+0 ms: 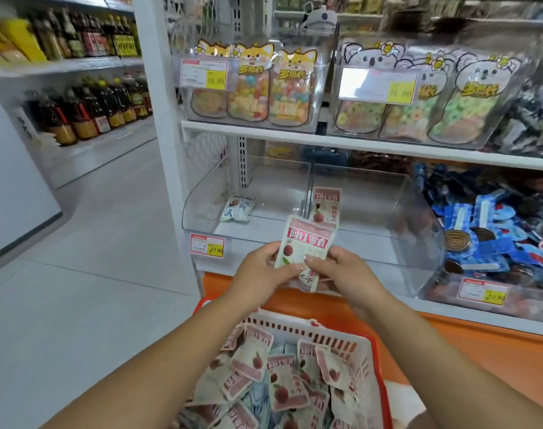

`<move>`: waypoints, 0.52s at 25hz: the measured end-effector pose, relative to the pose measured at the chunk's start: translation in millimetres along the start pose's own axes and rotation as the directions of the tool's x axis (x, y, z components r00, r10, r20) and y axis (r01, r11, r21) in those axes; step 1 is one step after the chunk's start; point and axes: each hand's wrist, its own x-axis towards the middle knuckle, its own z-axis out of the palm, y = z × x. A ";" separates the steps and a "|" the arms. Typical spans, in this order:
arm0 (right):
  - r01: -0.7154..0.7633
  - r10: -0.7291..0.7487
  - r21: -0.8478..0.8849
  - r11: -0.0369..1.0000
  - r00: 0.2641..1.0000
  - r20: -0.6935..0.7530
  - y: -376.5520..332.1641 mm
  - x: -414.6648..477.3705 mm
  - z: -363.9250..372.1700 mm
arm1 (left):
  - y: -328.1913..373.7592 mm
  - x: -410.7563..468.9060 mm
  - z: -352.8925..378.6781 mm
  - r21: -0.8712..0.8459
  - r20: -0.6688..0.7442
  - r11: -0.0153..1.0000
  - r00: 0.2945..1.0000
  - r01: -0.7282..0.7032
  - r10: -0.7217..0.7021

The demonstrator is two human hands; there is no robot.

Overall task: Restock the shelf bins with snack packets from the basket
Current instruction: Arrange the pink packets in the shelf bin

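A red basket [376, 363] below me holds several pink and white snack packets [284, 385]. Both hands hold a pink snack packet [304, 241] in front of the lower shelf. My left hand [261, 269] pinches its left edge. My right hand [341, 267] grips its right side, with more packets tucked beneath. The clear left bin [202, 209] contains one blue-white packet [237, 209]. One pink packet [326, 204] leans in the clear middle bin [397, 218].
A bin of blue packets [493, 224] stands to the right. The upper shelf [357, 144] carries clear bins of candy bags [254, 88]. Bottles [87, 109] line shelves at the left across a grey floor aisle. An orange base runs under the shelf.
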 end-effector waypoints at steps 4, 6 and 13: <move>0.217 -0.208 -0.011 0.976 0.918 -0.339 -37.2 65.0 -40.7 | 10.0 42.8 -1.9 0.246 -0.152 0.957 0.969 -0.153 0.194; 0.169 -0.240 -0.194 0.966 0.866 -0.439 -45.3 103.9 -65.9 | 2.2 61.1 -6.3 0.467 -0.147 0.866 0.950 -0.177 0.274; -0.258 0.142 -0.445 0.858 0.951 -0.276 -7.8 213.3 -84.3 | -4.3 96.2 -1.4 0.581 0.010 0.802 0.987 -0.138 0.162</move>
